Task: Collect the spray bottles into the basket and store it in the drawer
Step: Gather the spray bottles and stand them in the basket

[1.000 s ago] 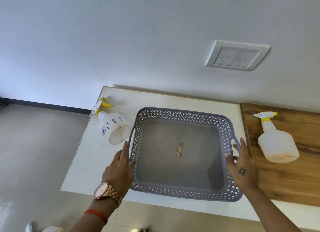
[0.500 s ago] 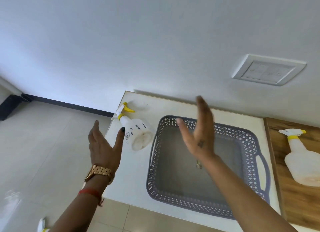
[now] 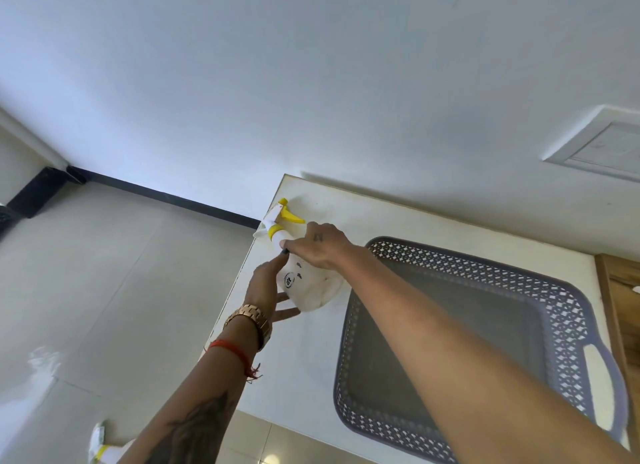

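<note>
A white spray bottle [image 3: 308, 290] with a yellow trigger stands near the far left corner of the white counter [image 3: 298, 366]. My left hand [image 3: 265, 287] cups its lower left side, with the thumb up along the body. My right hand [image 3: 320, 248] reaches across from the right and grips the bottle's shoulder just below the neck. The grey perforated basket [image 3: 568, 325] lies on the counter to the right of the bottle, and my right forearm crosses over it. Nothing shows in the visible part of the basket.
A wooden surface [image 3: 620, 311] adjoins the counter on the right, with a white sliver of another bottle [image 3: 636, 289] at the frame edge. A wall switch plate [image 3: 602, 144] is above it. A white and yellow object [image 3: 98, 443] lies low at the bottom left, over tiled floor.
Both hands let go of the basket handles, lifted, swung left and closed on the left spray bottle. The view has turned left, so the right bottle is almost out of frame.
</note>
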{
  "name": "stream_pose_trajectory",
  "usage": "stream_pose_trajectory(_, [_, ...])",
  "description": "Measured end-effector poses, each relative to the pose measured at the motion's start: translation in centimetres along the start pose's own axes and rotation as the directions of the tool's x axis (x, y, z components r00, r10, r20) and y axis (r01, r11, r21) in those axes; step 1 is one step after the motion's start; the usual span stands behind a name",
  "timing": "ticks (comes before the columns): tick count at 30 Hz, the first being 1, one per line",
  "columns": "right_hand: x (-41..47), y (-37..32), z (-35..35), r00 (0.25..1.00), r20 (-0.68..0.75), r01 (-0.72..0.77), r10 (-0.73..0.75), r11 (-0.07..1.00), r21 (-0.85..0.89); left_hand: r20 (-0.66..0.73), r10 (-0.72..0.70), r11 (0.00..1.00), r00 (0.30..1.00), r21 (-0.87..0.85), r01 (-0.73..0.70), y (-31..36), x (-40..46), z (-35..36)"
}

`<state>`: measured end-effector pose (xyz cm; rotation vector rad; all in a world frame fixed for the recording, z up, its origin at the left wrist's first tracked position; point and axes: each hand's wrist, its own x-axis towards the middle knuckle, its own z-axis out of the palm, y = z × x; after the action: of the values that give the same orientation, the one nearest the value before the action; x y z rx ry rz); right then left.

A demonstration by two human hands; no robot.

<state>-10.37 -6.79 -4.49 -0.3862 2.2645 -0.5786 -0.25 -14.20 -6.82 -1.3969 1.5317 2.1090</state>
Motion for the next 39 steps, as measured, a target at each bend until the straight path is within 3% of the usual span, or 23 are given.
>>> stream_pose_trajectory(3, [0.2, -0.3, 0.3, 0.997, 0.073, -0.041, 0.039, 0.999, 0.021, 0.044, 0.0, 0.996, 0.999, -0.094, 0.004, 0.0, -0.2, 0.0])
stream_pose_trajectory(7, [-0.5, -0.1, 0.8, 1.0, 0.03, -0.006, 0.002, 0.992, 0.126, 0.058, 0.072, 0.996, 0.996, -0.048, -0.069, 0.0, -0.6, 0.0])
stream_pose_trajectory(12, [-3.2, 0.7, -0.7, 0.987, -0.12, 0.14, -0.105, 0.928, 0.344, 0.04, 0.331, 0.94, 0.943, 0.075, -0.333, 0.4, -2.8, 0.2])
stream_pose_trajectory(16, [-7.1, 2.4, -3.5, 0.927, -0.31, 0.342, -0.21, 0.811, 0.475, 0.144, 0.565, 0.795, 0.812, 0.17, -0.583, 1.6, -6.4, 1.5])
stream_pose_trajectory(22, [-13.0, 6.7, -7.8, 0.829, -0.48, 0.539, -0.286, 0.635, 0.554, 0.287, 0.718, 0.606, 0.635, 0.191, -0.772, 1.7, -10.5, 6.8])
stream_pose_trajectory(25, [-15.1, 8.7, -9.1, 0.795, -0.557, 0.518, -0.242, 0.748, 0.415, 0.293, 0.838, 0.362, 0.459, 0.329, -0.872, 0.1, -11.2, 10.0])
stream_pose_trajectory(27, [-15.7, 9.6, -9.4, 0.744, -0.641, 0.44, -0.189, 0.861, 0.257, 0.274, 0.876, 0.275, 0.397, 0.393, -0.878, -1.6, -11.2, 12.0])
stream_pose_trajectory(29, [-15.9, 10.6, -9.1, 0.729, -0.666, 0.366, -0.158, 0.912, 0.184, 0.24, 0.87, 0.306, 0.432, 0.425, -0.852, -3.4, -10.9, 13.6])
stream_pose_trajectory(32, [-15.4, 12.1, -7.9, 0.779, -0.614, 0.298, -0.127, 0.937, 0.184, 0.198, 0.84, 0.373, 0.505, 0.465, -0.803, -5.9, -9.6, 14.9])
stream_pose_trajectory(39, [-11.4, 14.5, -4.8, 0.841, -0.53, 0.316, -0.109, 0.894, 0.317, 0.123, 0.802, 0.411, 0.585, 0.598, -0.688, -8.2, -6.0, 15.4])
